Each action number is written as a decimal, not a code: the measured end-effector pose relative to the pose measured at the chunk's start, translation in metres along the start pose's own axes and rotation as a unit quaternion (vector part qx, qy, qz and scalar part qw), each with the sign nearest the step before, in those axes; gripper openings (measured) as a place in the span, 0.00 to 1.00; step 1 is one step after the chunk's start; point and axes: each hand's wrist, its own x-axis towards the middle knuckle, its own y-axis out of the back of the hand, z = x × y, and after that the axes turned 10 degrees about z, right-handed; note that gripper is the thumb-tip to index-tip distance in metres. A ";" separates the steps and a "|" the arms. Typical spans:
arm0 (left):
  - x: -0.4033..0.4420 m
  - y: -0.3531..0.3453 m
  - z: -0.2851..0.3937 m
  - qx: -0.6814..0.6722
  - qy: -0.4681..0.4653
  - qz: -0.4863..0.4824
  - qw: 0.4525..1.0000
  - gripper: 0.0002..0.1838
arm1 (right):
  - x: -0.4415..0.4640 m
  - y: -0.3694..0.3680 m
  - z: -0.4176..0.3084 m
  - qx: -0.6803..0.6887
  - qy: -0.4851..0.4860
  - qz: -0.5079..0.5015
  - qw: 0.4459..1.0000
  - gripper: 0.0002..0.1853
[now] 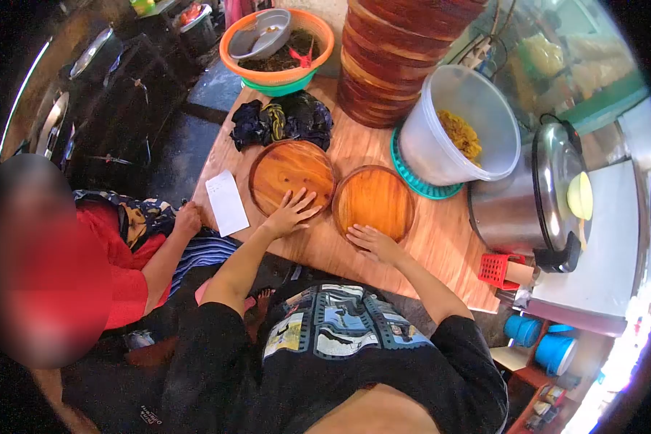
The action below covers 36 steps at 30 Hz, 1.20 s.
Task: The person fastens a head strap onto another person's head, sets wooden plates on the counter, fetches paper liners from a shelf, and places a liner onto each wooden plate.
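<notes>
Two round wooden plates lie side by side on the wood-topped table (441, 246), their rims nearly touching. My left hand (292, 213) rests with spread fingers on the lower right of the left wooden plate (286, 173). Fingers stretched out, my right hand (375, 242) lies flat over the lower rim of the right wooden plate (375, 202). Neither hand is wrapped round anything. A white sheet of paper (226, 202) with small writing sits just left of the left plate. Behind that plate is a crumpled dark cloth bundle (304, 121) with a yellow patterned part.
An orange basin (327, 50) holding a grey bowl (262, 36) stands at the back. Beside it rises a tall brown banded container (376, 65). A translucent tub (430, 137) of yellow food, a steel cooker (510, 206) and a red basket (493, 270) line the right. A person in red (126, 289) is at left.
</notes>
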 end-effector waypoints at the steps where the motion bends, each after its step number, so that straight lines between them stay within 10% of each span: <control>1: 0.000 0.003 0.000 -0.013 0.003 -0.001 1.000 0.38 | 0.002 0.003 -0.001 0.001 0.005 -0.002 1.000 0.28; 11: 0.015 0.035 0.004 -0.104 0.191 0.209 0.953 0.23 | 0.129 0.042 0.050 -0.020 -0.130 0.228 0.965 0.19; 21: -0.014 0.048 0.053 -0.023 0.467 0.316 0.825 0.20 | 0.310 0.011 0.114 0.070 -0.203 0.120 0.969 0.22; 23: -0.020 0.045 0.061 0.033 0.490 0.310 0.814 0.20 | 0.334 0.009 0.123 0.260 -0.350 0.118 0.892 0.23; 27: -0.029 0.032 0.055 -0.117 0.558 0.312 0.760 0.18 | 0.357 -0.001 0.165 0.220 -0.308 0.158 0.912 0.25; 30: -0.038 0.000 0.036 -0.228 0.569 0.330 0.718 0.15 | 0.350 0.012 0.185 0.047 -0.087 0.181 0.979 0.22; 32: -0.034 -0.006 0.030 -0.380 0.599 0.409 0.574 0.15 | 0.339 0.042 0.181 0.073 -0.111 0.189 0.973 0.20; 36: -0.034 -0.007 0.022 -0.343 0.600 0.403 0.600 0.15 | 0.290 0.054 0.185 0.058 -0.180 0.204 0.961 0.16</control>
